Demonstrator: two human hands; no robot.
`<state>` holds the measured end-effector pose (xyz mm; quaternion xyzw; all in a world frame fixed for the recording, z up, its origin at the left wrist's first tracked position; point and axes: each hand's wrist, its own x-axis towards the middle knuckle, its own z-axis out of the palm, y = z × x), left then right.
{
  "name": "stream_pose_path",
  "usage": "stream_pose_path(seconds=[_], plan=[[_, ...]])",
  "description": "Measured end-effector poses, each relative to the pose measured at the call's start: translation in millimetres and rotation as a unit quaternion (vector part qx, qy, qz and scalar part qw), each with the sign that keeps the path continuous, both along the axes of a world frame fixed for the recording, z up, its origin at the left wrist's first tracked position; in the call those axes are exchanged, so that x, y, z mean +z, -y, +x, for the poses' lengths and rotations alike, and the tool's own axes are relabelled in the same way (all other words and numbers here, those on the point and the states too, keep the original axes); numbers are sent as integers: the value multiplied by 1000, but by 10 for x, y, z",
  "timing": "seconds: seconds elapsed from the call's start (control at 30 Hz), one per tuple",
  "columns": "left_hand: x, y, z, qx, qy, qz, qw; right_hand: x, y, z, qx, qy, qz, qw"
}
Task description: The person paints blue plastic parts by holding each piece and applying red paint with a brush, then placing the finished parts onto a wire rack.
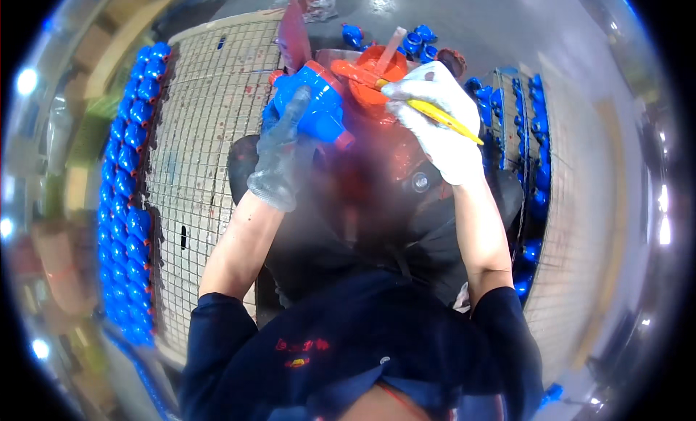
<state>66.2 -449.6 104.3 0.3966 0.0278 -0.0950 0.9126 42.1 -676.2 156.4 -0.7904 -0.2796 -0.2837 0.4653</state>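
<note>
My left hand, in a grey glove, grips a glossy blue casting that looks like a valve body, with orange-red rims at its openings. In my right hand, gloved in white, is a paintbrush with a yellow handle, held like a pen. The orange-coated brush end points left, close to the casting's upper opening; whether they touch I cannot tell. Just behind the brush sits an orange paint container with a pale stick standing in it.
Stacked blue castings line the left side of a wire-mesh rack. More blue castings lie on the floor ahead. On the right, another rack holds blue castings. A red-stained translucent sheet stands beyond my left hand.
</note>
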Motion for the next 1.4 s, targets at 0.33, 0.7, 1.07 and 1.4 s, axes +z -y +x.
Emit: stream_pose_path(seconds=[0.33, 0.7, 1.07, 1.4], plan=[[-44, 504, -13, -79, -21, 8, 997, -257, 383, -94, -43, 54, -36, 997], [-35, 124, 140, -103, -122, -289, 944, -1094, 133, 136, -4, -28, 160, 987], [-920, -2488, 287, 216, 9, -50, 975, -1210, -236, 1006, 66, 64, -221, 971], [-1187, -4710, -66, 196, -241, 828, 467, -1153, -150, 1016, 119, -30, -231, 965]])
